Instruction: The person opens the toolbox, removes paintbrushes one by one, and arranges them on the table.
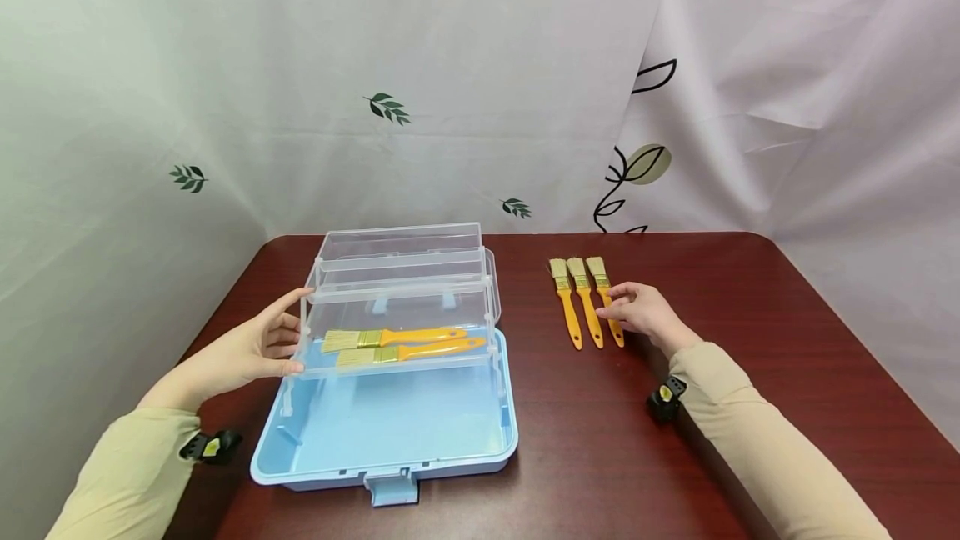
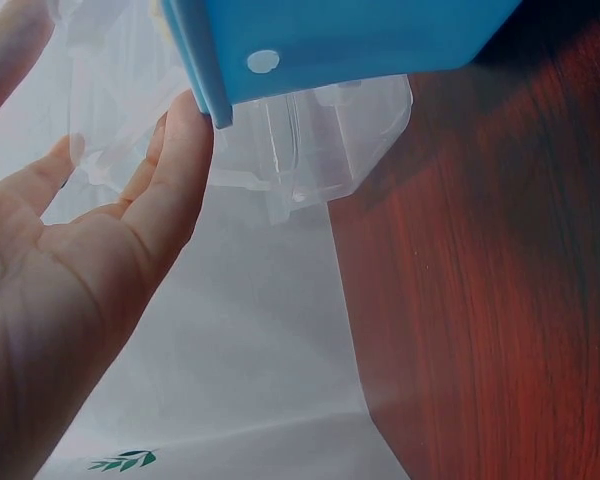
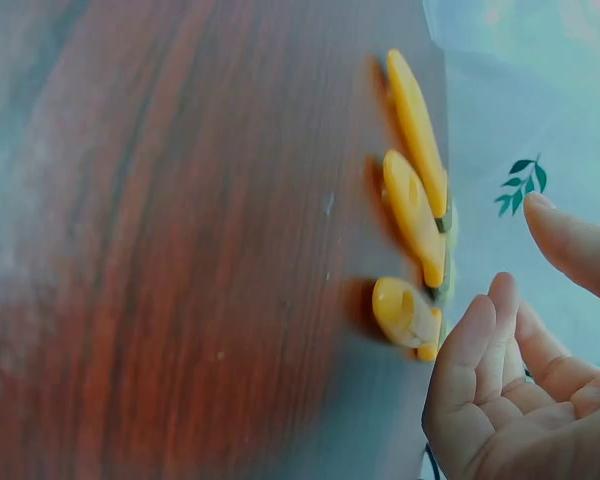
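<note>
A light blue box (image 1: 262, 457) lies open on the left, with two tiers of clear trays raised above its back part. Two paintbrushes (image 1: 427, 335) with yellow handles lie in the lower clear tray (image 1: 442, 364). My left hand (image 1: 225, 357) holds that tray's left end, thumb at the front corner, index finger at the upper edge. To the right, three similar brushes lie side by side. My right hand (image 1: 647, 315) reaches over the rightmost brush (image 1: 618, 333), thumb and fingers apart. In the right wrist view, nothing is visible between the thumb and fingers.
The upper clear tray (image 1: 397, 242) looks empty. A blue latch (image 1: 392, 490) hangs at the box's front edge. Everything stands on a dark reddish wooden table (image 1: 585, 440), backed by a white curtain (image 1: 480, 65) with leaf prints.
</note>
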### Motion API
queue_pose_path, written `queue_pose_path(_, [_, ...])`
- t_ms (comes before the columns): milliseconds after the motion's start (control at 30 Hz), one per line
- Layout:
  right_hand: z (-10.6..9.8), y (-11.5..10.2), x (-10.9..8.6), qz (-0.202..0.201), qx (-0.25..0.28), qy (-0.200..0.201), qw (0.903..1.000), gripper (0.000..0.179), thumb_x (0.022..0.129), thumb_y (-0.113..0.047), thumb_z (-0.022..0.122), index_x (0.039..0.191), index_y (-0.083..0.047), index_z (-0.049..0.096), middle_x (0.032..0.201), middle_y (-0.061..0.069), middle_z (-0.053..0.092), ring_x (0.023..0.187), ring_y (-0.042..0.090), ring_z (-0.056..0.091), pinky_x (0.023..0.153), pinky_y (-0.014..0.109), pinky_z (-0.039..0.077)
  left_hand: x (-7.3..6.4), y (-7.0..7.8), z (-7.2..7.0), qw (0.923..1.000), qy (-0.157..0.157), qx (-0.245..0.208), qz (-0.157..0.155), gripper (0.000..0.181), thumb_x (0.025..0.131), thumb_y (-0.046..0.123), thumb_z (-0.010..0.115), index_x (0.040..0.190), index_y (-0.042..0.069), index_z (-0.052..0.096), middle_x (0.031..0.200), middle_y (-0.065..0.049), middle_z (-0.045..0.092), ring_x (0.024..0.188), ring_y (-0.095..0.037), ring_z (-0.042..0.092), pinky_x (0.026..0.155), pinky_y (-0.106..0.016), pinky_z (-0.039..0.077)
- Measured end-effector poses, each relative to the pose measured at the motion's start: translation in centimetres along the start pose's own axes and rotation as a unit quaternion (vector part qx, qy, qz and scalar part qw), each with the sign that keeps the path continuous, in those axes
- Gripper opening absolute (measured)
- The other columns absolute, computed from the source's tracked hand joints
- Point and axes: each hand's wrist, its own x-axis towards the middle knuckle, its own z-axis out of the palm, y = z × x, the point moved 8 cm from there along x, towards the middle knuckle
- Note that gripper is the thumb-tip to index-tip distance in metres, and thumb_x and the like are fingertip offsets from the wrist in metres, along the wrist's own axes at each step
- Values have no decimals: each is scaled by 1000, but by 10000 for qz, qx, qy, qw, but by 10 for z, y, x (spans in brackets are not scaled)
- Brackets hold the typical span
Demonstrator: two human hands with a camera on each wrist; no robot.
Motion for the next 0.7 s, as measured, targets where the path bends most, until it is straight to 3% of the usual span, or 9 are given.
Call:
queue_pose_path(267, [6,-4,-6,-96,172,-211,9996,51,86,-18,65,129,3,46,84,-2,61,81,9,62,76,27,55,-1,1,0,10000,16,6,4,101,78,23,75,150,19,4,119,-22,43,108,-36,54,86,-41,53])
queue_pose_path(400, [9,-6,-10,-259,372,-324,9984,49,86,-15,65,126,5,45,78,-5,58,66,8,53,59,21,48,-1,1,0,10000,18,10,-1,101,78,23,75,150,19,4,119,-22,43,108,-37,54,86,-41,54])
queue_pose_path(500, [13,-7,-14,-392,524,-448,9968,50,85,-14,65,125,8,44,75,-6,57,60,8,48,54,21,44,-1,1,0,10000,21,11,5,101,78,23,75,150,19,4,119,-23,43,108,-37,54,86,-41,54])
queue_pose_path(700, [21,-8,-19,-422,805,-664,9936,54,85,-15,66,127,9,42,76,-10,59,60,4,51,55,19,45,0,0,0,10000,41,51,-33,101,78,23,75,150,20,4,119,-22,44,108,-37,55,87,-43,53])
